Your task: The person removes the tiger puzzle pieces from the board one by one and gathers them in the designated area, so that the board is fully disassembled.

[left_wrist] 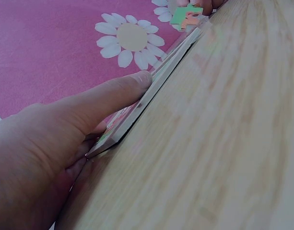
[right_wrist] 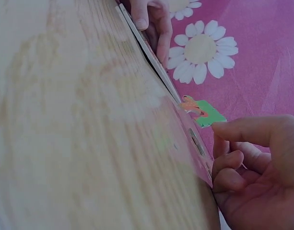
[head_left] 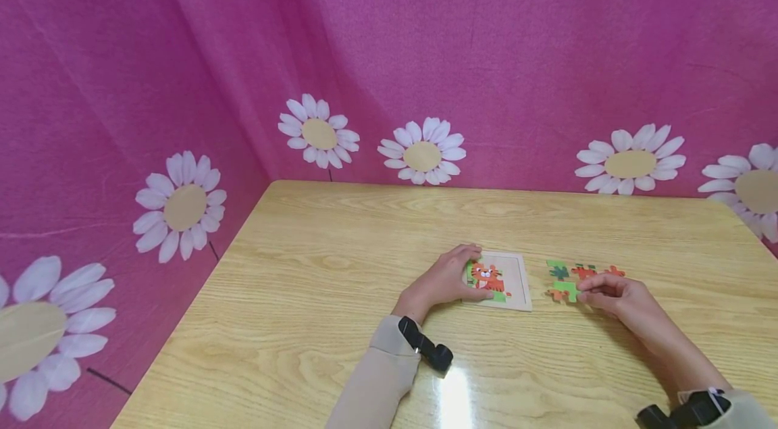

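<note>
A square wooden puzzle board (head_left: 516, 284) lies on the table, with a partly assembled orange tiger picture (head_left: 488, 276) on its left side. My left hand (head_left: 446, 278) grips the board's left part, thumb along the near side and fingers at the far side. In the left wrist view the thumb (left_wrist: 123, 92) presses on the board's edge. To the right, my right hand (head_left: 626, 297) pinches a green and orange puzzle piece (head_left: 565, 290) between thumb and forefinger. The right wrist view shows this piece (right_wrist: 209, 114) raised off the table, its other fingers curled below.
Loose puzzle pieces lie right of the board: a green one (head_left: 558, 271), an orange one (head_left: 585, 271) and another orange one (head_left: 614, 271) partly by the right hand. The wooden table (head_left: 340, 246) ends at a pink curtain (head_left: 486, 44) with daisies behind and on the left.
</note>
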The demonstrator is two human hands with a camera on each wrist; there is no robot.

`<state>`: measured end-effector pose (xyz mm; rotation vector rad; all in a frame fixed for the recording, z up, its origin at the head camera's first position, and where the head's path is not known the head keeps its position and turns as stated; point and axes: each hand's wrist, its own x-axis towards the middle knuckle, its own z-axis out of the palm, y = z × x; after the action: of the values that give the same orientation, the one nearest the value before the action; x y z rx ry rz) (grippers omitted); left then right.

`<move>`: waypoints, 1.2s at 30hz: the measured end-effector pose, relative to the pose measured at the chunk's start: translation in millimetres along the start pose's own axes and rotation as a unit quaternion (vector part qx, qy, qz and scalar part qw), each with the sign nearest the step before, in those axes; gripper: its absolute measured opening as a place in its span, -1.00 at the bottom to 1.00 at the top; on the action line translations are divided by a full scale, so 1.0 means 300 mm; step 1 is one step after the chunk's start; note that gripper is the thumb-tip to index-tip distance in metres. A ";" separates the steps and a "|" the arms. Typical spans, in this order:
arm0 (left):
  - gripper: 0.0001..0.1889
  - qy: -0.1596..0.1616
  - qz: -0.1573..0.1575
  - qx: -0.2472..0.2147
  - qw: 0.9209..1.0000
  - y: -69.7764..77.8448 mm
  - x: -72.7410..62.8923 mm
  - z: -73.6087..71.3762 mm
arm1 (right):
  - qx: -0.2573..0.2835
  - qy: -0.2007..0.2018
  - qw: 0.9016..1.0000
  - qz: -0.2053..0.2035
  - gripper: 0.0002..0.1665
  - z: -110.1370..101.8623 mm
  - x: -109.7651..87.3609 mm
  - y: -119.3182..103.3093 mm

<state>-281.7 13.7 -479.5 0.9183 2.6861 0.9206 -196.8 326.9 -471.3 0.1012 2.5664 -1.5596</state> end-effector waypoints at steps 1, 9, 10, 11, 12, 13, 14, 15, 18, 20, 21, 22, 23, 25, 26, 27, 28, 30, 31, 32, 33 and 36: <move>-0.16 0.000 0.000 0.000 1.000 0.000 0.000 0.000 | 0.000 -0.002 1.000 -0.001 -0.89 0.000 -0.001 0.000; -0.16 -0.001 -0.004 -0.002 1.000 0.002 -0.003 0.003 | -0.042 0.004 0.999 -0.018 -0.69 -0.001 0.001 0.009; -0.16 -0.001 -0.004 -0.002 1.000 0.002 -0.003 0.003 | -0.048 0.006 0.999 -0.021 -0.68 -0.002 0.001 0.010; -0.16 -0.001 -0.005 -0.002 1.000 0.002 -0.003 0.003 | -0.053 0.009 0.998 -0.024 -0.66 -0.002 0.001 0.011; -0.16 -0.001 -0.005 -0.002 1.000 0.003 -0.003 0.003 | -0.054 0.010 0.998 -0.025 -0.66 -0.003 0.001 0.012; -0.16 -0.001 -0.005 -0.003 1.000 0.003 -0.003 0.003 | -0.058 0.010 0.998 -0.026 -0.65 -0.004 0.001 0.013; -0.16 -0.001 -0.005 -0.002 1.000 0.003 -0.002 0.002 | -0.062 0.010 0.998 -0.028 -0.64 -0.005 0.001 0.013; -0.16 -0.001 -0.005 -0.001 1.000 0.003 -0.002 0.002 | -0.066 0.012 0.997 -0.030 -0.63 -0.005 0.000 0.013; -0.16 0.000 -0.003 0.001 1.000 0.004 0.000 0.002 | -0.083 0.014 0.996 -0.034 -0.60 -0.007 -0.002 0.013; -0.16 -0.001 -0.003 0.002 1.000 0.004 0.002 0.001 | -0.097 0.019 0.994 -0.038 -0.59 -0.008 -0.002 0.012; -0.16 -0.002 -0.005 0.002 1.000 0.005 0.002 0.000 | -0.106 0.021 0.993 -0.040 -0.59 -0.007 -0.002 0.012; -0.16 -0.003 -0.005 0.003 1.000 0.005 0.003 0.000 | -0.114 0.023 0.992 -0.042 -0.59 -0.007 -0.002 0.011; -0.16 -0.004 -0.007 0.003 1.000 0.005 0.004 -0.001 | -0.120 0.027 0.991 -0.044 -0.60 -0.006 -0.002 0.011; -0.17 -0.006 -0.009 0.003 1.000 0.006 0.004 -0.002 | -0.129 0.031 0.990 -0.052 -0.64 -0.005 0.000 0.010; -0.17 -0.007 -0.010 0.002 1.000 0.006 0.004 -0.002 | -0.135 0.034 0.989 -0.057 -0.66 -0.004 0.000 0.010; -0.17 -0.006 -0.010 0.002 1.000 0.006 0.004 -0.003 | -0.145 0.039 0.987 -0.063 -0.68 -0.003 0.002 0.010; -0.17 -0.006 -0.010 0.002 1.000 0.006 0.004 -0.003 | -0.152 0.044 0.985 -0.068 -0.70 -0.001 0.002 0.010; -0.17 -0.004 -0.010 0.001 1.000 0.005 0.002 -0.003 | -0.167 0.052 0.981 -0.082 -0.74 0.002 0.005 0.010; -0.17 -0.003 -0.009 0.000 1.000 0.005 0.002 -0.003 | -0.174 0.057 0.979 -0.089 -0.76 0.003 0.006 0.010; -0.17 -0.002 -0.009 0.000 1.000 0.005 0.001 -0.002 | -0.180 0.061 0.977 -0.096 -0.77 0.004 0.007 0.011; -0.16 -0.001 -0.009 -0.001 1.000 0.005 0.000 -0.002 | -0.182 0.064 0.976 -0.101 -0.78 0.005 0.007 0.012; -0.16 -0.001 -0.009 -0.001 1.000 0.004 -0.001 -0.001 | -0.180 0.067 0.975 -0.109 -0.81 0.005 0.008 0.015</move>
<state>-280.9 14.2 -478.6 0.8939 2.6869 0.9174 -198.4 327.5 -476.2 -0.1226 3.0089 -1.1516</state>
